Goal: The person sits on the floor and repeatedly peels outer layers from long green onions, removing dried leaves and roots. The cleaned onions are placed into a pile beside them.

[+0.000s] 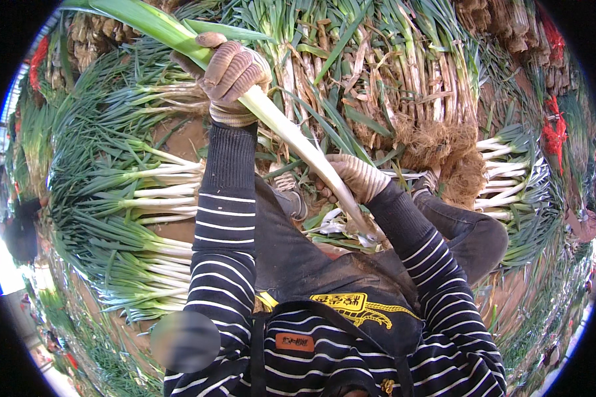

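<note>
A large Welsh onion (298, 134) slants across in front of me, its green leaves up to the left and its root end low near my lap. My left hand (236, 74), in a soiled knit glove, is wrapped around it where the white shank turns green. Further down the shank, my gloved right hand (355, 176) holds the stalk, its fingertips showing on the far side. Beneath the root end lie peeled white and green scraps (335, 223). A pile of unpeeled onions (377, 84) with brown sheaths and matted roots (439, 136) lies just beyond my hands.
Clean white-stemmed onions (164, 198) lie in rows at my left, on brown ground (179, 136). More peeled onions (504, 181) rest at my right. Red ties (555, 131) show around bundles at the far right. My bent knee (482, 233) and a shoe (290, 191) are close by.
</note>
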{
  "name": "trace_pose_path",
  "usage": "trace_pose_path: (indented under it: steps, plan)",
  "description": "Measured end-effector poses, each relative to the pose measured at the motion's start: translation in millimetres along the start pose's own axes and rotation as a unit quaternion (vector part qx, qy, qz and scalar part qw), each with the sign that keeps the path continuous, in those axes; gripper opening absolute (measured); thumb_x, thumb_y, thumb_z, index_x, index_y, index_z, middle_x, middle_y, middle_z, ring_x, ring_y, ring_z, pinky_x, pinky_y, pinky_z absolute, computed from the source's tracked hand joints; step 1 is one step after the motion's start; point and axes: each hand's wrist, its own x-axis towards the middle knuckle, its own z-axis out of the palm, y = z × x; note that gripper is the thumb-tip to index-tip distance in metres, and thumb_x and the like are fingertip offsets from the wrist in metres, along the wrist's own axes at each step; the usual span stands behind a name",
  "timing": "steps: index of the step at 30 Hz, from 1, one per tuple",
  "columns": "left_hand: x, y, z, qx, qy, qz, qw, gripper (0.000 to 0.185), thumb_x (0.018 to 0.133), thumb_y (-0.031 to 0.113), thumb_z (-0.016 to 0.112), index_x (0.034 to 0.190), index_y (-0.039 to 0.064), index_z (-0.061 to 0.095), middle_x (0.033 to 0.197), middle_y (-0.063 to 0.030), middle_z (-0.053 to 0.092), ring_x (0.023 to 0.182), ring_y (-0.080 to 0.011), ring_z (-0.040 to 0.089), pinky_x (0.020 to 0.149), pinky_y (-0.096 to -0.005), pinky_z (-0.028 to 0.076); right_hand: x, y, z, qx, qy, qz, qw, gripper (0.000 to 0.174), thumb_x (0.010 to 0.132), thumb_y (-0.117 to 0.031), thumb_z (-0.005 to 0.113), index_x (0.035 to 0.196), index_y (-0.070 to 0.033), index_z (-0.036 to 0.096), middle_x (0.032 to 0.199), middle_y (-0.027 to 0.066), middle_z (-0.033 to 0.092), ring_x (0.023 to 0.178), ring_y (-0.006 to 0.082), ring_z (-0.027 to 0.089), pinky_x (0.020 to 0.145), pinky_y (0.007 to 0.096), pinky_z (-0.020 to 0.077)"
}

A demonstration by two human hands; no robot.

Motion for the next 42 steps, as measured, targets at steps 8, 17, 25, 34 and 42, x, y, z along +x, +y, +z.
trace_pose_path:
  steps: [8, 17, 25, 34, 42]
  plan:
    - [-19.2, 20.3, -3.6, 0.074, 0.259, 0.043, 0.962, 0.068, 0.082, 0.055, 0.071, 0.122, 0.0, 0.061, 0.065, 0.0052, 0.052, 0.048, -0.0036, 0.048, 0.049, -0.0224, 0.046, -6.1, 19.6, -8.6, -0.016, 0.188, -0.118, 0.975, 0.027, 0.096, -0.027, 0.061, 0.103, -0.001, 0.062, 0.079, 0.0006, 0.064, 0.069, 0.0088, 0.059, 0.065, 0.0232, 0.0511]
    - [-46.0, 50.7, -23.3, 0.207, 0.666, 0.117, 0.707, 0.046, 0.091, 0.04, 0.067, 0.11, 0.0, 0.055, 0.07, 0.0012, 0.053, 0.054, -0.0106, 0.052, 0.051, -0.0263, 0.049, -97.5, 51.7, -14.0, 0.177, 0.061, -0.057, 0.981, 0.087, 0.085, -0.06, 0.063, 0.129, 0.013, 0.045, 0.103, 0.0156, 0.067, 0.067, 0.015, 0.07, 0.053, 0.0267, 0.0581]
    - [-61.2, 3.1, -38.7, 0.025, 0.63, 0.065, 0.774, 0.033, 0.091, 0.026, 0.068, 0.1, -0.001, 0.052, 0.07, -0.0012, 0.056, 0.057, -0.0139, 0.058, 0.058, -0.028, 0.056, -86.4, 38.8, -1.6, 0.323, -0.179, -0.02, 0.929, 0.081, 0.085, -0.063, 0.06, 0.129, 0.005, 0.049, 0.098, 0.0182, 0.068, 0.067, 0.0214, 0.066, 0.059, 0.0342, 0.057]
    - [-84.6, 63.2, -59.3, 0.147, 0.674, 0.198, 0.697, 0.024, 0.093, 0.024, 0.064, 0.078, 0.01, 0.052, 0.061, 0.0047, 0.048, 0.051, -0.0107, 0.047, 0.046, -0.0253, 0.042, -165.3, 72.8, -31.1, 0.044, 0.029, -0.098, 0.994, 0.093, 0.075, -0.057, 0.077, 0.138, 0.002, 0.043, 0.09, 0.0078, 0.065, 0.067, 0.0179, 0.06, 0.062, 0.0329, 0.052]
    - [-106.4, 103.5, -30.7, 0.366, 0.757, 0.301, 0.449, 0.022, 0.092, 0.022, 0.065, 0.084, 0.009, 0.049, 0.062, -0.0004, 0.048, 0.049, -0.0158, 0.047, 0.043, -0.0318, 0.043, -294.9, 80.5, -88.0, 0.037, 0.167, -0.185, 0.968, 0.049, 0.086, -0.031, 0.066, 0.119, 0.002, 0.053, 0.086, 0.0074, 0.064, 0.07, 0.0177, 0.06, 0.065, 0.0303, 0.0507]
